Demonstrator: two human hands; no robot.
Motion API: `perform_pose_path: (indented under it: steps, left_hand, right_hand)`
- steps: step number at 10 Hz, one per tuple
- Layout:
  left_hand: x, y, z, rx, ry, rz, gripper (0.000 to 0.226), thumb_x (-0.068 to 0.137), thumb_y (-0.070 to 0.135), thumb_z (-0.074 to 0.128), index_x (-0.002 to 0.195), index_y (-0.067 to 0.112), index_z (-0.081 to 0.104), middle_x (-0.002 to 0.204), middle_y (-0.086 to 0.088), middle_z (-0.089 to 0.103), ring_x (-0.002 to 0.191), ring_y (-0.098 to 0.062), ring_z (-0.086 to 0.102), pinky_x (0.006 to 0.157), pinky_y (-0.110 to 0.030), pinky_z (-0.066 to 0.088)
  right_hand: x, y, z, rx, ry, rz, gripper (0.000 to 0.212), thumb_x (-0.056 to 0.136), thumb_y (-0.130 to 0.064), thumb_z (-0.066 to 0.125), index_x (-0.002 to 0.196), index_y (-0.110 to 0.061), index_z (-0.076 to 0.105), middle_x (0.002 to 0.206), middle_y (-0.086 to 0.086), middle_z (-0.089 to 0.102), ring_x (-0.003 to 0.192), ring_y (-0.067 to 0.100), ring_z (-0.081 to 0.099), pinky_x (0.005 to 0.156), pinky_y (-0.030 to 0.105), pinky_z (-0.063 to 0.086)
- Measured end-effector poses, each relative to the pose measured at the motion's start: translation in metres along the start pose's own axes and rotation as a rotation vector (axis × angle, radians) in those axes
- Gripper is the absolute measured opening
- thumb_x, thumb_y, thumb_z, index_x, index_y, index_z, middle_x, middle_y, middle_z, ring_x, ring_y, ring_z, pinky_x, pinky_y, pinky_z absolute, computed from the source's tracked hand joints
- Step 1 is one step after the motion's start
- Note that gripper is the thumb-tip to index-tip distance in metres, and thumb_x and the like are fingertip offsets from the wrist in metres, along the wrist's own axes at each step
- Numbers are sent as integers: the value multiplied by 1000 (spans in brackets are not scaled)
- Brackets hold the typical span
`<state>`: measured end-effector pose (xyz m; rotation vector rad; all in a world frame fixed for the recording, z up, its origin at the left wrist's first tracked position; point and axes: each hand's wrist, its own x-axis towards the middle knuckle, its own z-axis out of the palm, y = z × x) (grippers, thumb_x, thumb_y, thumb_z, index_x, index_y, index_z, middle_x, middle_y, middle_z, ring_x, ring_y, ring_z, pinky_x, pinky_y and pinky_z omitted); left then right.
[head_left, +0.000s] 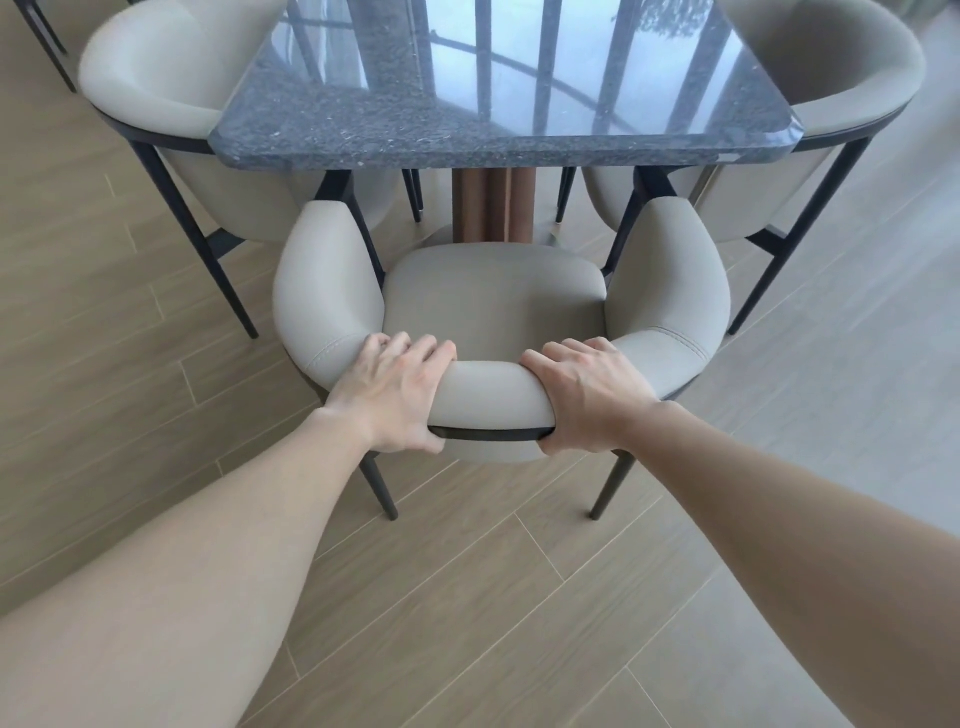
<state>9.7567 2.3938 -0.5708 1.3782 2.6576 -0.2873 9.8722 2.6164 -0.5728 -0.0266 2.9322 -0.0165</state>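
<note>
Your left grip (395, 397) and right grip (592, 395) clasp the curved backrest (491, 392) of the chair (493, 296), fingers curled over its top. The chair faces the desk (498, 130), its seat just short of the edge. Apply even force with both so it travels straight.

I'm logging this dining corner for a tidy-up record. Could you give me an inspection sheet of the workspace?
Surface: dark speckled stone table, glossy, reflecting window bars.
Job's things: beige padded chair on dark legs, facing the table.
Clutter: nothing seen.
Hands: left hand and right hand both grip the top of the chair's curved backrest, fingers over the top, thumbs underneath.
Cables: nothing seen.
Surroundings: matching side chair at the table's left, another side chair at its right; brown table pedestal; wood-look plank floor.
</note>
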Motion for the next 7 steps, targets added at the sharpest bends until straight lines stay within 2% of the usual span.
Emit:
perform_pose_path:
  steps: [2, 4, 5, 6, 7]
  left_hand:
    - [-1, 1, 1, -31, 34, -6, 81, 63, 62, 80, 124, 23, 44, 116, 2, 53, 108, -27, 54, 101, -43, 39]
    - [1, -2, 8, -51, 123, -9, 82, 60, 63, 81, 123, 24, 46, 113, 3, 53, 106, -25, 54, 102, -41, 39]
    - [-1, -3, 9, -59, 154, -27, 82, 58, 64, 81, 122, 26, 46, 111, 5, 53, 105, -25, 55, 103, -41, 38]
    - [-5, 1, 7, -131, 126, -78, 83, 58, 62, 84, 125, 30, 45, 116, 6, 53, 113, -24, 55, 114, -43, 32]
    - [-22, 22, -17, -368, 80, -238, 85, 65, 65, 88, 135, 36, 50, 134, 7, 56, 135, -21, 48, 123, -45, 24]
  right_hand:
    - [-2, -3, 0, 36, 24, 24, 74, 58, -55, 82, 121, -31, 50, 98, -10, 48, 104, 23, 59, 95, 39, 44]
    - [1, -1, 2, 41, 55, 25, 75, 59, -57, 81, 123, -30, 51, 105, -6, 58, 105, 23, 59, 97, 40, 45]
    - [1, -3, 2, 33, 82, 29, 76, 58, -59, 80, 123, -30, 51, 105, -6, 57, 105, 23, 59, 97, 40, 45]
    - [1, -6, 0, 17, 66, 46, 82, 59, -62, 83, 126, -29, 49, 111, -6, 57, 110, 24, 60, 102, 41, 44]
    - [-17, -21, -15, 170, 59, 129, 96, 66, -69, 86, 139, -23, 46, 133, -3, 60, 128, 22, 58, 115, 42, 36]
